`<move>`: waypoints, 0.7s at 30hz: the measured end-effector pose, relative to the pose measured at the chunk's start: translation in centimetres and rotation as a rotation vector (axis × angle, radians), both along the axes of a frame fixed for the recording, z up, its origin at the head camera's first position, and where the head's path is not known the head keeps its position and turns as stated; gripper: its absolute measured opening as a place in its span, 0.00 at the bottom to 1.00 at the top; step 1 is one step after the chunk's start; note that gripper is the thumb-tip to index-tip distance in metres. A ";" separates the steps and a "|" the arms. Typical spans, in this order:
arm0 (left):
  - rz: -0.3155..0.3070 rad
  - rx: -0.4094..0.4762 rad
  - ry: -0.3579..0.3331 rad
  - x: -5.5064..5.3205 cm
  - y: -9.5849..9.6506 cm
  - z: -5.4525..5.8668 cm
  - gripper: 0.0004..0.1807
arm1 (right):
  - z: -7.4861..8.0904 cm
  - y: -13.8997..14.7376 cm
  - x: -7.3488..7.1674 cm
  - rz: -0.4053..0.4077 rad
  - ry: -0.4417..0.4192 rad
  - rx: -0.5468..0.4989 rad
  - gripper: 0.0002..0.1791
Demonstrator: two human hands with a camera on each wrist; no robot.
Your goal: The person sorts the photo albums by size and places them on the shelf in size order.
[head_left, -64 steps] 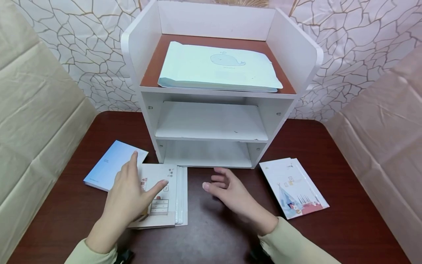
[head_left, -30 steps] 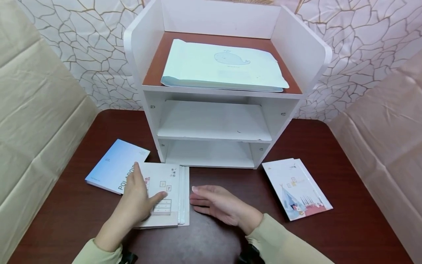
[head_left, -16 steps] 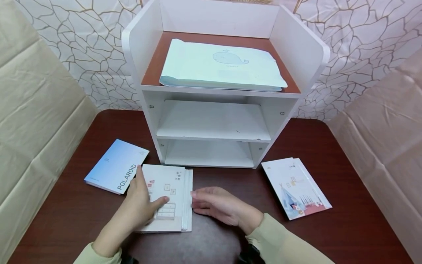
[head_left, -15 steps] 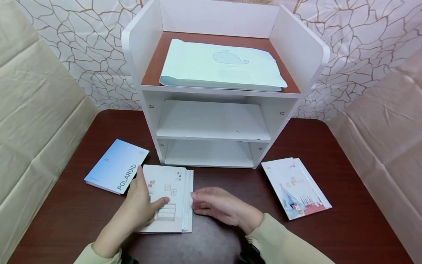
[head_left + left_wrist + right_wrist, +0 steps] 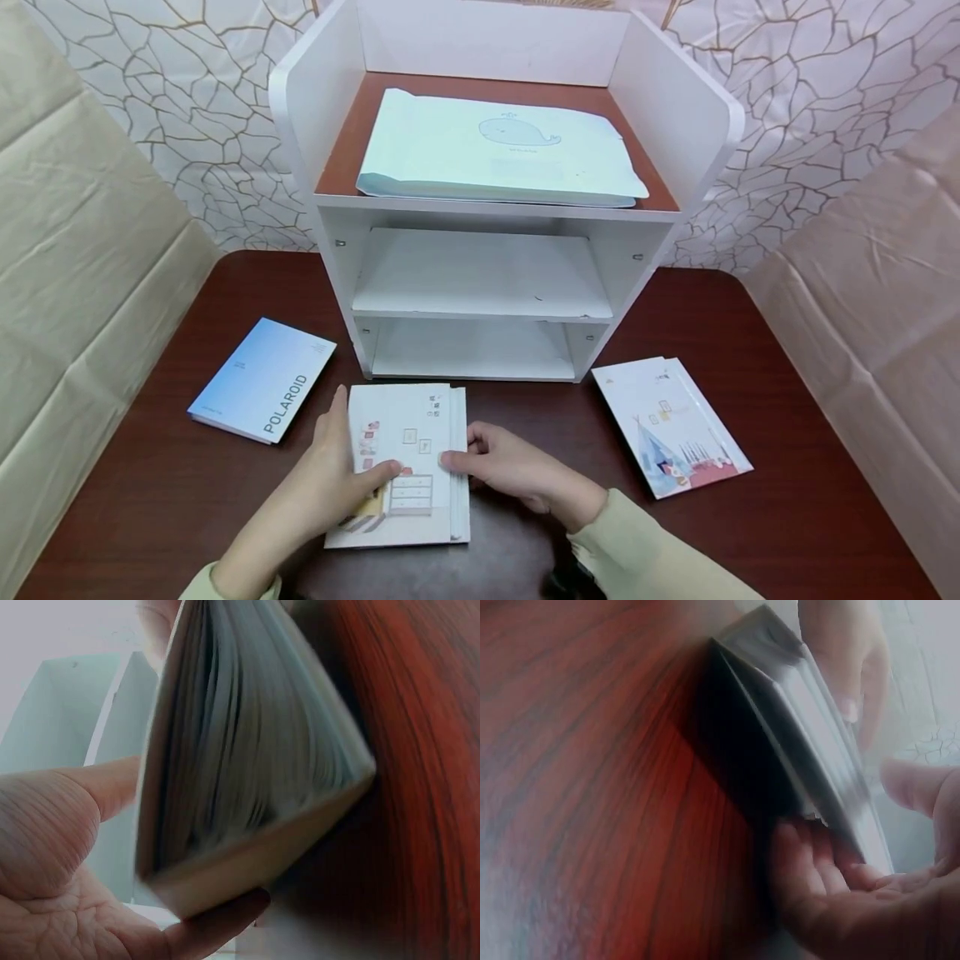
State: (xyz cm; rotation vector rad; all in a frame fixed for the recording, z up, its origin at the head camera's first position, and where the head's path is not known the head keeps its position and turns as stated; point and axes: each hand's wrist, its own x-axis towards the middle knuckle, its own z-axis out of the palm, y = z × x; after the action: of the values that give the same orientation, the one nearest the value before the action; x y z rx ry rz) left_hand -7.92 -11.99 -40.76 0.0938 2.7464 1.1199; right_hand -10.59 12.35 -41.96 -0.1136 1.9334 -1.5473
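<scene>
A white photo album (image 5: pixel 393 429) with a drawn room scene on its cover is held by both hands in front of the shelf. My left hand (image 5: pixel 330 479) grips its left side, thumb across the cover and fingers along the spine. At the opposite edge, my right hand (image 5: pixel 517 475) has its thumb on top and its fingers curled underneath. The left wrist view shows the fanned pages between the album's covers (image 5: pixel 247 735), tilted against the table. In the right wrist view the near edge of the album (image 5: pixel 810 712) is lifted off the wood, with fingers beneath it.
A white shelf unit (image 5: pixel 480 308) stands at the back, with a whale-print packet (image 5: pixel 510 158) on its top. A blue POLAROID album (image 5: pixel 262 375) lies left on the dark table (image 5: pixel 810 517). Right of the shelf lie white illustrated albums (image 5: pixel 667 425), one over another.
The white photo album has slid right, away from the blue album, and its right edge has risen. My right hand has moved in and taken hold of that edge; the left hand moved along with it.
</scene>
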 end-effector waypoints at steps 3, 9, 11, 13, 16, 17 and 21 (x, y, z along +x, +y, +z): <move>-0.005 0.006 0.016 0.2 0.2 0.2 0.66 | 0.0 0.2 0.0 -0.008 -0.005 -0.058 0.21; -0.007 0.047 0.086 0.4 1.0 0.6 0.61 | 0.2 0.9 0.2 -0.045 0.049 -0.151 0.23; 0.002 0.073 0.103 0.5 1.2 0.8 0.60 | 0.2 1.2 0.3 -0.056 0.090 -0.161 0.23; 0.016 0.115 0.126 0.6 1.4 0.9 0.59 | 0.3 1.5 0.3 -0.073 0.138 -0.162 0.23; 0.037 0.213 0.171 0.5 1.6 0.9 0.56 | 0.5 1.8 0.3 -0.108 0.214 -0.153 0.23; 0.041 0.254 0.189 0.4 1.7 0.9 0.55 | 0.5 1.9 0.3 -0.118 0.233 -0.154 0.23; 0.041 0.375 0.240 0.0 2.2 0.9 0.50 | 0.9 2.5 0.1 -0.149 0.281 -0.173 0.25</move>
State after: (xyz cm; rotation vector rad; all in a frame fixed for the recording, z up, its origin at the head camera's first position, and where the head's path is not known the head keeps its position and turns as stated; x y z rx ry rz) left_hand -7.95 -9.78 -39.83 0.2346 2.7063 1.7260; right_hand -10.53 14.83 -41.06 -0.2799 2.0562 -1.8820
